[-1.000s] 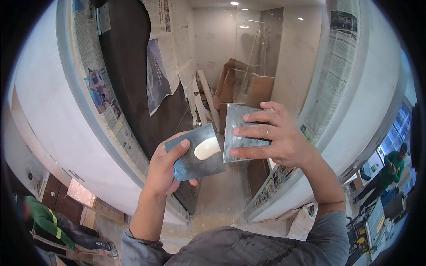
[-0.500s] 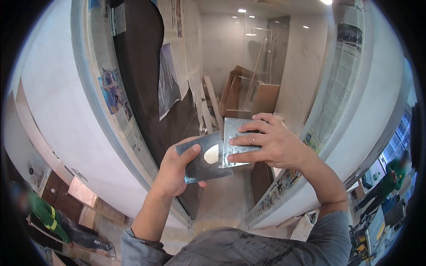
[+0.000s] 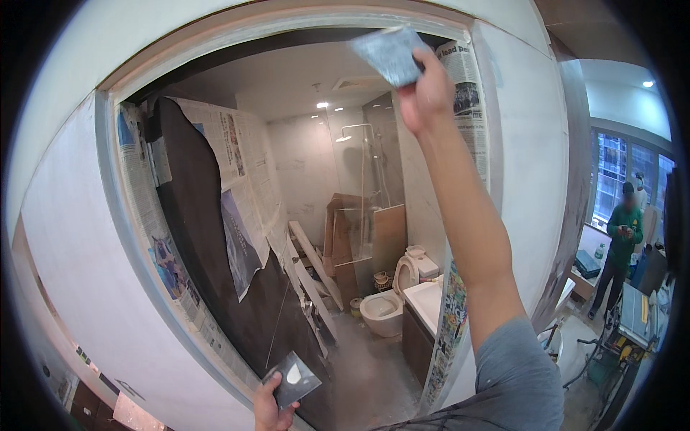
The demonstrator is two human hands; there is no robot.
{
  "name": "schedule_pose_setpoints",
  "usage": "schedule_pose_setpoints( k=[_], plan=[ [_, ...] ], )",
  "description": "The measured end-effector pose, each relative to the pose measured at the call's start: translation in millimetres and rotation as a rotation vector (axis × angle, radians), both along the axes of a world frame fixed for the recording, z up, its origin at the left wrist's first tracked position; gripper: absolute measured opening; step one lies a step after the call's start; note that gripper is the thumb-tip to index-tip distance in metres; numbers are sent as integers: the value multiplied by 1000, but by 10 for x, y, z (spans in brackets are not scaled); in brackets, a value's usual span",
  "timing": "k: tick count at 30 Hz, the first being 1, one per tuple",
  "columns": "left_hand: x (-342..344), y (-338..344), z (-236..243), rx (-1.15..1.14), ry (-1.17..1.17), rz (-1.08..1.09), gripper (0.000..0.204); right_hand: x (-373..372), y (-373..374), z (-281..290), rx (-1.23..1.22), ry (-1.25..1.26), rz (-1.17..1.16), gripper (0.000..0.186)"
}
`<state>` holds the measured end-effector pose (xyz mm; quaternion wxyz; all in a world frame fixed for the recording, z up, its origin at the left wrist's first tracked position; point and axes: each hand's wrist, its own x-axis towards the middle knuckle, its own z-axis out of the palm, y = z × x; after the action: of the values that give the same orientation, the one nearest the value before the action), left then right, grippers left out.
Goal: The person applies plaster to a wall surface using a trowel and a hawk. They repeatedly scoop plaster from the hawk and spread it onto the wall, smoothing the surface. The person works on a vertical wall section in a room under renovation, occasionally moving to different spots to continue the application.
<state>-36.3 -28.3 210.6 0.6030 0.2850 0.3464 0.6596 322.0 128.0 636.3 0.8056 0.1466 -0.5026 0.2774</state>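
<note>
My right hand (image 3: 430,92) is raised high on a stretched arm, gripping a flat grey metal filling blade (image 3: 392,57). The blade overlaps the top of the door frame (image 3: 287,20) near its right corner; whether it touches cannot be made out. Low down, my left hand (image 3: 267,408) is closed on a dark square metal plate (image 3: 305,388), with the thumb on its upper face. On that plate lies a small lump of white putty (image 3: 293,374).
Newspaper (image 3: 241,140) covers parts of the dark door (image 3: 194,187) and frame. Beyond the doorway are a toilet (image 3: 382,307), a washbasin cabinet (image 3: 420,327), leaning boards (image 3: 313,255) and cardboard (image 3: 341,230). A person in green (image 3: 624,233) stands at right near a cluttered table (image 3: 640,316).
My right hand has lifted the blade from beside the plate up to the frame's top. My left hand, with the plate, now sits lower in view. The view has tilted upward.
</note>
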Motion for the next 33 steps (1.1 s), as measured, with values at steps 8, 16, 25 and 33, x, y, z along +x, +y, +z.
schedule_pose_setpoints(
  k=[8, 16, 25, 33],
  plan=[
    [-254, -285, -610, -288, -141, 149, 21, -400, 88, 785, -132, 136, -1, 25],
    [-322, -375, -580, -257, -154, 144, 24, -361, 249, 1194, -170, 192, -47, 29],
    [-411, -467, -763, -201, -173, 141, 23, -373, -17, 1445, -212, 146, -60, 24],
    [-450, -574, -796, -210, -194, 179, 22, 134, -121, 1609, -179, 58, 97, 23]
  ],
)
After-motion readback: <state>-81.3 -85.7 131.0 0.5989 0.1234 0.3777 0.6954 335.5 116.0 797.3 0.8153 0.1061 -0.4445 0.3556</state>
